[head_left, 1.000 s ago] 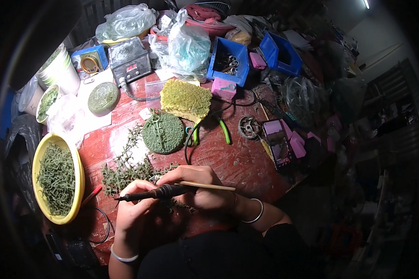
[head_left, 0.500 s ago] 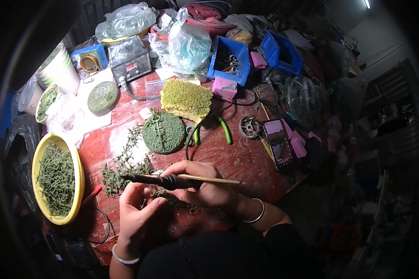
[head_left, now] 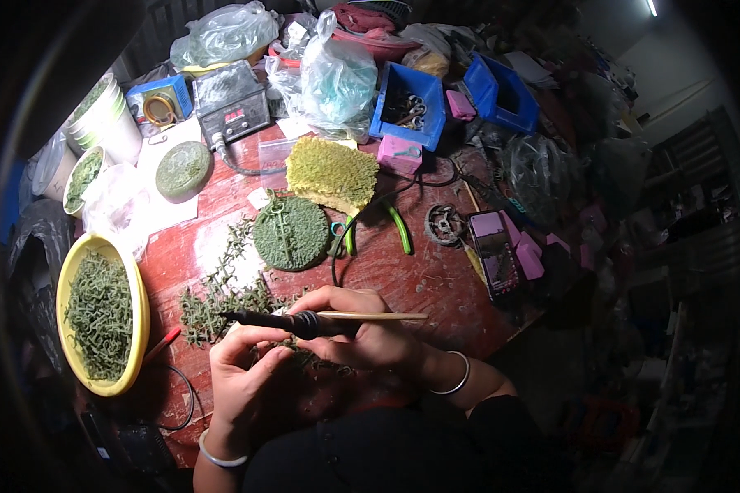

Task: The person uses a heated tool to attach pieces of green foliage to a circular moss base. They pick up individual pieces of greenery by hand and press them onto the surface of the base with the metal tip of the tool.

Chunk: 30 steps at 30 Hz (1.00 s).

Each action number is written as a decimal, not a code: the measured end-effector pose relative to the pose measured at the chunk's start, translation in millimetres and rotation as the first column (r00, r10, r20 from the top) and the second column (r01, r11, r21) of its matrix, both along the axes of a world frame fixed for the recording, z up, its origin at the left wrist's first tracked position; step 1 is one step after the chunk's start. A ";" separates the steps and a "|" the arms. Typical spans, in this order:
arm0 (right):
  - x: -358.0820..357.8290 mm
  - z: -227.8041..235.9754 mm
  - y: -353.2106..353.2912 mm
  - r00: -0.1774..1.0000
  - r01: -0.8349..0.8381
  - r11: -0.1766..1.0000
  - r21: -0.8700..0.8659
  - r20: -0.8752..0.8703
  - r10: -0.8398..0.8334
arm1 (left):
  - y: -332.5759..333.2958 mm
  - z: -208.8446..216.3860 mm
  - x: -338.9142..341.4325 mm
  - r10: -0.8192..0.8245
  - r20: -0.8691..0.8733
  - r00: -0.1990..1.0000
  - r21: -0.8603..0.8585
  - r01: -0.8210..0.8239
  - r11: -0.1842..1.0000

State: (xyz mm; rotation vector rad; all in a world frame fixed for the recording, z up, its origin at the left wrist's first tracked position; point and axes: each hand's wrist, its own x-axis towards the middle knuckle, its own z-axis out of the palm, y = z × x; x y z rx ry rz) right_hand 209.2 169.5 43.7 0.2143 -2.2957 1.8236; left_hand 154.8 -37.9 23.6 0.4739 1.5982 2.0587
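Note:
My right hand (head_left: 368,338) is closed around a black electric wax pen (head_left: 259,320), which points left across my fingers. A thin wooden stick (head_left: 395,315) lies along the same grip and juts out to the right. Beneath the pen tip, my left hand (head_left: 240,370) has thumb and fingers bent together; whatever is between them is too small and covered to make out. Small green branched wax pieces (head_left: 210,311) lie loose on the red table beyond my hands. A round green textured pad (head_left: 290,238) behind them carries one long branched piece.
A yellow bowl (head_left: 143,345) full of green pieces stands left. Behind are a yellow sponge (head_left: 330,174), a control box with a display (head_left: 232,115), blue bins (head_left: 404,135) and plastic bags (head_left: 337,86). Green-handled pliers (head_left: 400,230) and a phone (head_left: 493,253) lie right, and a black cable (head_left: 335,267) crosses the table.
The pen tip has shifted slightly to the right, and my left fingers have moved a little. Both hands keep nearly the same place and grip.

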 end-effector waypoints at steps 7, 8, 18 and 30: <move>-3.7 -4.1 -5.9 0.999 -0.002 1.000 -0.023 -0.044 0.001 | -1.6 1.2 -4.4 -0.020 -0.060 0.998 0.032 0.022 0.999; -2.3 -2.1 -3.0 0.997 0.040 0.999 0.007 -0.071 -0.039 | 3.2 -4.0 -7.8 -0.034 -0.072 0.997 0.035 0.037 0.999; 4.0 9.8 0.6 0.987 0.111 0.989 0.099 -0.131 -0.097 | 0.4 -16.2 -7.6 0.043 0.012 0.999 -0.008 -0.042 0.999; 7.1 6.0 -0.8 0.987 0.119 0.972 0.204 -0.132 -0.094 | 0.2 -21.1 -10.5 0.075 -0.208 0.975 -0.054 -0.088 0.995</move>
